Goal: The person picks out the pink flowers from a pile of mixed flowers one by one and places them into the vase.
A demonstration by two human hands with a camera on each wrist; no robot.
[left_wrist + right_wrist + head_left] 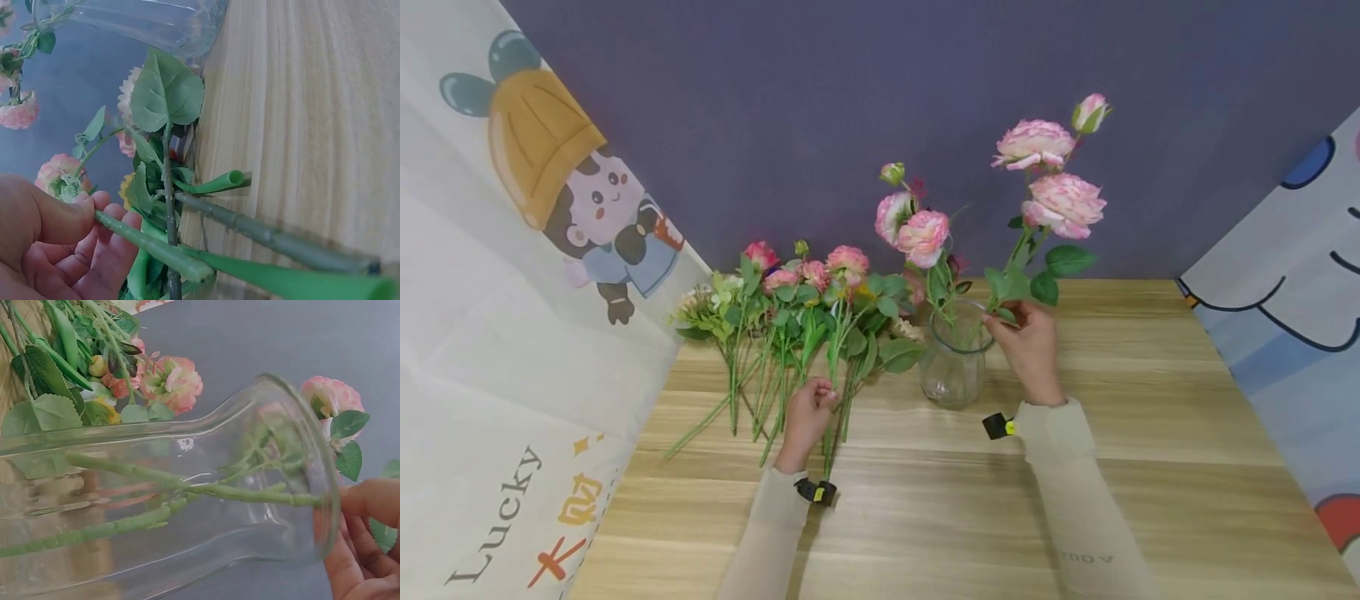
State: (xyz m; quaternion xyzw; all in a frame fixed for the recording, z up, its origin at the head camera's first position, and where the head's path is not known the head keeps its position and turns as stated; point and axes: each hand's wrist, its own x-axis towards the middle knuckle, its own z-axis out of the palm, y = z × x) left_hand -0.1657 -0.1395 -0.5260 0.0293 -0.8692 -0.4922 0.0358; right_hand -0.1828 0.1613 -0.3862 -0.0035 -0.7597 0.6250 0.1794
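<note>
Lying toward the back-left of the surface (1150,433), the pile of loose flowers (797,308) has stems running front to back, cut ends toward the person. Left hand (808,412) sits at those near ends, thumb and fingers pinching one green stem (153,247); it is the nearer hand to the pile. Just right of the pile stands the glass vase (953,367), upright near the back edge, stems already in it. Right hand (1028,346) is beside the vase rim on its right, pinching the pink rose stem (1018,250), which rises upright, its lower end at the mouth.
</note>
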